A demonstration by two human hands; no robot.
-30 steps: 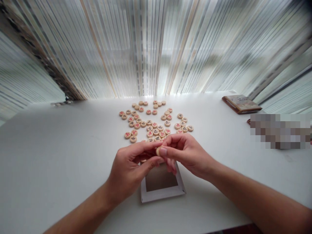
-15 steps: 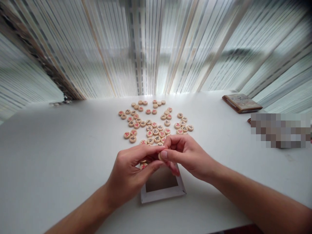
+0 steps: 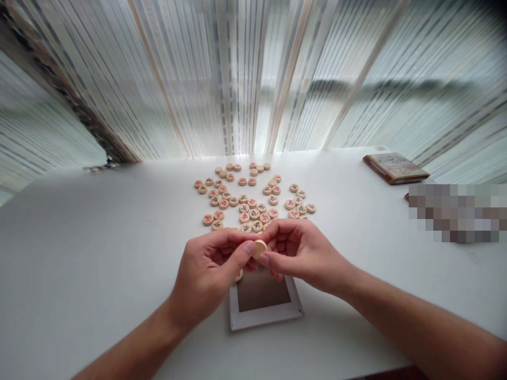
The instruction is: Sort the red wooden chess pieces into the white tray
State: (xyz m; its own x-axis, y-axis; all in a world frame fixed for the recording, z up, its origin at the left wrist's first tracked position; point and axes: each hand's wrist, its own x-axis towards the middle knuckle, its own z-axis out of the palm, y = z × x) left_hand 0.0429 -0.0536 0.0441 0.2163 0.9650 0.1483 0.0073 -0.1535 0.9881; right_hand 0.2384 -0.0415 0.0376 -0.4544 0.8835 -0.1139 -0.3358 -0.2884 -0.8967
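A round wooden xiangqi piece (image 3: 260, 249) is pinched between my two hands, its plain face turned toward me. My left hand (image 3: 216, 269) grips its left edge with thumb and fingers. On the other edge, the thumb and fingertips of my right hand (image 3: 299, 248) are closed. Below them lies a shallow white box (image 3: 267, 316) with a brown inside, its far part hidden by my hands. Another piece with a red mark (image 3: 238, 275) shows at the box's left side, partly behind my left hand. Many xiangqi pieces (image 3: 254, 214) with red or black characters are scattered beyond.
Some scattered pieces, such as one near the back (image 3: 254, 172), show blank faces. A brown-edged, book-like box (image 3: 396, 168) rests at the right rear of the white table (image 3: 119, 253). Beside it is a pixelated object (image 3: 455, 214). Striped curtains (image 3: 245, 79) hang along the far edge.
The held piece has turned so that its plain face shows more fully. My left thumb has moved up onto it. The view has shifted slightly.
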